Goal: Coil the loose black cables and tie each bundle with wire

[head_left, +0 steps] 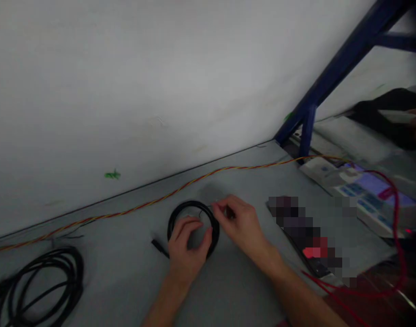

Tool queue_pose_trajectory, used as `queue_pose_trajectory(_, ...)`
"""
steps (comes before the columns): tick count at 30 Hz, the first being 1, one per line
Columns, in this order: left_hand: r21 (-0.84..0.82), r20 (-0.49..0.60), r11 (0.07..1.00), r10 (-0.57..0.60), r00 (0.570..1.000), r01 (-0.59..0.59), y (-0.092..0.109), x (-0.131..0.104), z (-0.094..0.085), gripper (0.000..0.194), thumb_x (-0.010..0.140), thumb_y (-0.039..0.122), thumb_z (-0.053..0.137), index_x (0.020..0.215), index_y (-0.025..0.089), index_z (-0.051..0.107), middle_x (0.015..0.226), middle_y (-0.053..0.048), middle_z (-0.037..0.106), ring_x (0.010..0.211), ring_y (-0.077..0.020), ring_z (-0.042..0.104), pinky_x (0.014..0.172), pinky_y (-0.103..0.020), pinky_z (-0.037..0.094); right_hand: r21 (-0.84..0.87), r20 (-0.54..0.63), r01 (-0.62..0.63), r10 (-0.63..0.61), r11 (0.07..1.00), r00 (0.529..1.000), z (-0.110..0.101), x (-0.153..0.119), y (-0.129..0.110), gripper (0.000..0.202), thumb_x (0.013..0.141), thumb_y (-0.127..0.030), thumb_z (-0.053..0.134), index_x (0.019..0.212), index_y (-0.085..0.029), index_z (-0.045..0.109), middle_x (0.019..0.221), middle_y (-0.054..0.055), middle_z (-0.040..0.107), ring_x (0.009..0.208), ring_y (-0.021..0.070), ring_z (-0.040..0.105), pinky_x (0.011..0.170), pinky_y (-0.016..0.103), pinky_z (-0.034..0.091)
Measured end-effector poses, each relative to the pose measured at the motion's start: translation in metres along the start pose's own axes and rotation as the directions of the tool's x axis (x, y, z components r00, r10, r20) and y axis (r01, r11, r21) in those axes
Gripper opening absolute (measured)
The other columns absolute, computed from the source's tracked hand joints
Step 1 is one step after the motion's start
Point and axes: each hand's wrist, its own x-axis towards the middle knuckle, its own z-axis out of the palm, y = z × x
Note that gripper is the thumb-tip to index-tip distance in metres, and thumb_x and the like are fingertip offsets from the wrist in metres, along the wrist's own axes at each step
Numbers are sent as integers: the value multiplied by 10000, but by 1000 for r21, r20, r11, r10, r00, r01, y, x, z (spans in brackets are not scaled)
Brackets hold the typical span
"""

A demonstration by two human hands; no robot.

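A coiled black cable (190,204) lies on the grey table (126,272), its dark plug end (158,246) sticking out at the lower left. My left hand (188,240) rests over the coil, fingers curved and thumb apart, with the thumb by the coil's right side. At the coil's upper right, my right hand (237,220) pinches the end of a thin dark wire (204,209) between thumb and forefinger. The wire runs over the inside of the coil.
Another black cable coil (76,272) lies at the lower left. A twisted red-yellow wire (190,182) runs along the wall. On the right are a phone-like device (296,240), partly pixelated, a white instrument (364,200), red leads (396,227) and a blue frame (340,59).
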Motion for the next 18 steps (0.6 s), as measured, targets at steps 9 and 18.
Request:
queue_pose_trajectory(9,124,-165,985,-95,982,116,4,5,-13,81,896,236,748,857,213,680,642,60,511,565,-110,523,590,-249,448,114,33,151,-155,982,987,3,-7,-11,162,1010,-219,616,848,-216,632,750,-6,617,657,138,565,606,266,411)
queue_pose_trajectory(18,-203,-16,900,-397,918,385,-1,11,-29,176,906,363,740,815,213,755,617,37,529,563,-111,474,548,-254,396,325,69,-15,-8,946,998,-2,-7,-16,176,1027,-294,582,882,-212,637,744,-17,546,655,136,502,602,265,401)
